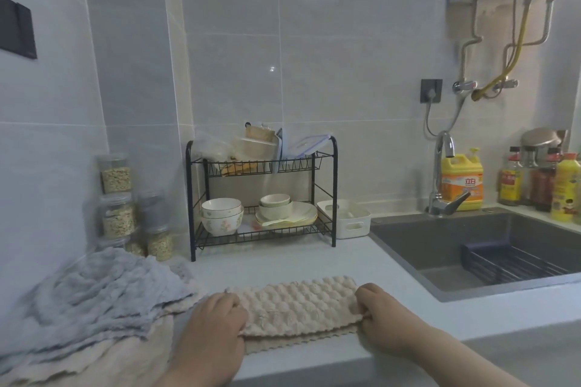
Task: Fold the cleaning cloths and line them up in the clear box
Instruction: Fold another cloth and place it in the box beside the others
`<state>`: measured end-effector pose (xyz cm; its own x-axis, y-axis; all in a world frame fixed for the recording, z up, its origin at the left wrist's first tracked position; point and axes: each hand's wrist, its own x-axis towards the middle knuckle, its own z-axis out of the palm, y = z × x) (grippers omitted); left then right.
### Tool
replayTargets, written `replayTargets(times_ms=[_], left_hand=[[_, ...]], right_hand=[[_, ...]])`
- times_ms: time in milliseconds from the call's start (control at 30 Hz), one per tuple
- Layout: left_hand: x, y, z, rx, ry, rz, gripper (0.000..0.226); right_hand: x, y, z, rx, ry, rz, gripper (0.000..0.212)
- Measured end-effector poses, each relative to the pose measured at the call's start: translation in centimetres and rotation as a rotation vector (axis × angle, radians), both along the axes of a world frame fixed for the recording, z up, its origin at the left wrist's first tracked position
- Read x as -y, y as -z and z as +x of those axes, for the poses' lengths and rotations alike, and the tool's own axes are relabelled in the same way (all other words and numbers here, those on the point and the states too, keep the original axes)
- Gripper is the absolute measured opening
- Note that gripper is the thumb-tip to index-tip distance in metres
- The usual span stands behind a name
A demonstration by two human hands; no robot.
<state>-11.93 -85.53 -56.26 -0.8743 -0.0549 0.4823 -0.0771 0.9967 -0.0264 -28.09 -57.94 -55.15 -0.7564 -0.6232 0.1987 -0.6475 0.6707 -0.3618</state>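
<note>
Left hand (217, 317): fingers curled down over the left end of the beige, bumpy microfibre cloth (298, 305), gripping it against the pale grey countertop (283, 264).
Right hand (377, 308): fingers bent, pinching the cloth's right end, so both hands hold the same cloth.
Beige cloth: lies close to the counter's near edge as a long strip folded once; the lower layer peeps out along the near side (the edges are not quite matched).
Step in hand: probably squaring up before the next fold. Draw both ends taut, slide the top layer nearer until the edges meet, then bring one end over the other and press flat.
Heap of grey and beige cloths (103, 292): just left of the left hand, rumpled and unfolded.
Clear box: I cannot tell which it is; perhaps something on the far black wire rack (334, 198).
Dark grey sink (424, 242): right; keep the cloth's end clear of it.
</note>
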Motion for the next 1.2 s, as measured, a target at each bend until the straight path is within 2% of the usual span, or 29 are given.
replayTargets(times_ms=[100,200,333,467,500,567,633,700,800,833,933,1000,1067,1100,1167,1200], left_hand=[[0.4,0.4,0.3,0.018,-0.046,0.037,0.027],[0.5,0.8,0.3,0.051,0.036,0.077,0.018],[-0.7,-0.6,0.4,0.105,0.128,0.304,0.035],[-1.7,-0.9,-0.1,0.339,0.096,0.258,0.056],[-1.8,-0.7,-0.3,0.393,0.084,0.217,0.057],[-1.8,-0.5,-0.8,0.379,0.055,0.235,0.054],[-1.8,-0.9,-1.6,0.325,0.021,0.313,0.053],[-1.7,-1.1,-2.4,0.378,-0.017,0.307,0.057],[-1.8,-1.1,-3.0,0.546,-0.064,0.195,0.064],[-1.6,-1.1,-3.2,0.571,-0.067,0.18,0.066],[-0.9,-1.3,-3.8,0.596,-0.053,0.168,0.069],[-0.5,-1.3,-4.4,0.6,-0.044,0.163,0.069],[-0.4,-1.3,-4.6,0.605,-0.048,0.157,0.07],[-0.3,-1.3,-4.7,0.609,-0.052,0.167,0.07],[-0.6,-1.7,-5.1,0.585,-0.07,0.227,0.069],[-0.9,-1.9,-5.5,0.546,-0.077,0.26,0.066]], right_hand=[[-0.1,0.1,-0.1,0.002,0.001,-0.044,0.018],[-0.2,0.1,-0.4,0.022,-0.002,-0.093,0.019],[0.0,0.3,-0.8,0.067,0.039,-0.163,0.013],[0.1,0.0,-1.2,0.114,0.119,-0.171,0.021],[0.2,-0.2,-1.1,0.1,0.138,-0.186,0.023],[1.0,-0.9,-1.0,-0.021,0.121,-0.189,0.024],[2.7,-1.4,-0.7,-0.12,-0.005,-0.121,0.029],[4.5,-1.4,-0.5,-0.05,-0.127,0.027,0.038],[5.7,0.4,-1.1,-0.06,-0.126,0.263,0.081],[5.8,0.8,-1.4,-0.088,-0.1,0.284,0.085],[5.9,1.0,-2.2,-0.084,-0.101,0.253,0.06],[6.1,1.0,-2.7,-0.016,-0.075,0.207,0.053],[5.9,1.3,-3.0,0.017,0.074,0.002,0.037],[5.7,1.4,-2.9,-0.055,0.182,-0.088,0.028],[5.4,1.6,-2.8,-0.203,0.348,-0.043,0.021],[5.3,1.4,-2.6,-0.153,0.41,-0.028,0.02]])
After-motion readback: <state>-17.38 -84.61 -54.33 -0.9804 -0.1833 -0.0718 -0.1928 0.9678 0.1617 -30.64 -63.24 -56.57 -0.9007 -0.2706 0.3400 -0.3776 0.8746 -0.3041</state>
